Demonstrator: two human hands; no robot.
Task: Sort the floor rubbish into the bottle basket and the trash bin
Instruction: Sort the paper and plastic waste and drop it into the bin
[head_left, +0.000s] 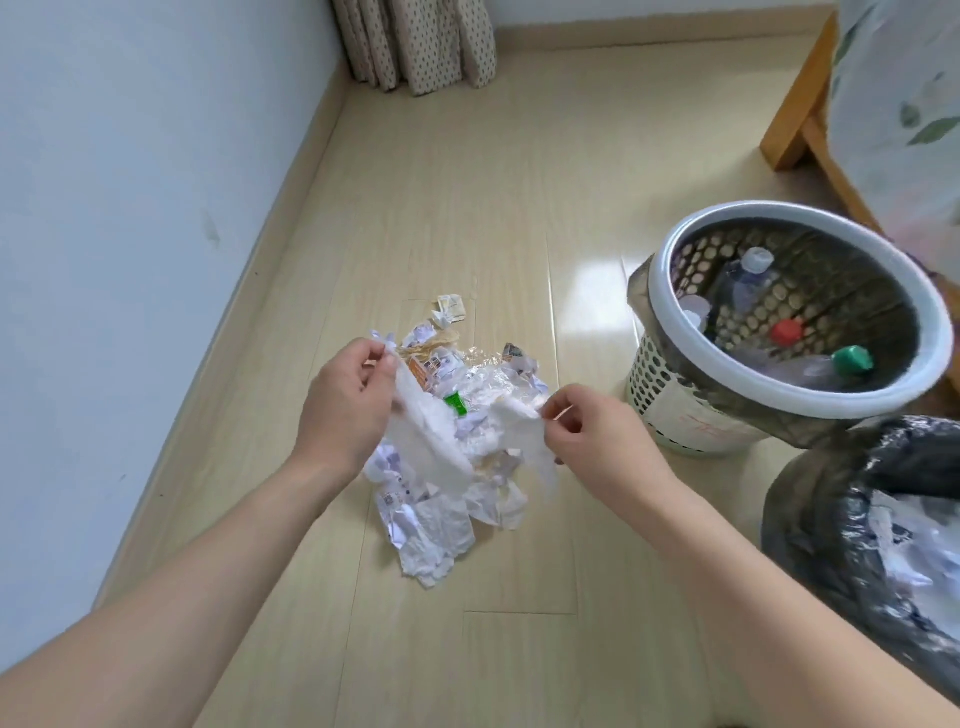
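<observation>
I'm judging the task as well past halfway. The bottle basket (675, 384), white perforated plastic with a grey-green liner, is sitting on the floor (467, 182) to my right and is already holding several clear bottles (748, 283), caps white, red and green. I'm not seeing any bottle left on the floor, so that half looks finished.

The trash bin (831, 499), lined with a black bag, is standing nearest me at lower right, just beside the basket, and is already taking in crumpled paper.

What's remaining is the rubbish pile (441, 525) lying mid-floor, well apart from both containers: crumpled white and printed paper, clear wrapper film, one small green scrap (456, 404), plus a few stray bits at the far edge. All of it is looking like bin material to me.

I'm holding a thin white tissue sheet (431, 441) stretched above the pile. It's looking limp, wrinkled, likely to tear easily. Left hand (343, 400) is pinching its upper left edge, right hand (592, 431) is pinching the right edge, both with thumb and fingertips curled on it.
</observation>
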